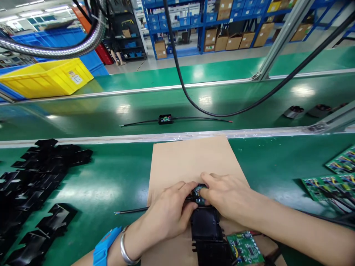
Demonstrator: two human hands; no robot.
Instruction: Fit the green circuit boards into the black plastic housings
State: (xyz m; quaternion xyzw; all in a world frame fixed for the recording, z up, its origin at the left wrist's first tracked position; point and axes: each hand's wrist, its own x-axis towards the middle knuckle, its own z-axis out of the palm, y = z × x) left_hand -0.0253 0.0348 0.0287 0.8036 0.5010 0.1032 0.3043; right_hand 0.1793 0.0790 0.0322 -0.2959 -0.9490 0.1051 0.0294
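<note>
A small black plastic case (205, 205) with a circuit board (200, 195) inside is between my hands. My left hand (172, 207) is closed on the case's left side, thumb below and fingers above. My right hand (230, 192) grips its right side, with a fingertip pressed onto the board. A black cable (133, 211) with bare wire ends runs out to the left beneath my left hand. Below the case lie black plastic housing parts (205, 225), and a green circuit board (246, 247) lies by my right forearm. A cardboard sheet (191, 159) is underneath.
Black plastic housings (41, 173) are heaped at left. Green circuit boards with wires (330, 184) lie at right. On the conveyor (111, 99) beyond the metal rail rests a cased board with two cables (165, 118). A black cable (191, 99) hangs ahead; a yellow bin (41, 77) stands far left.
</note>
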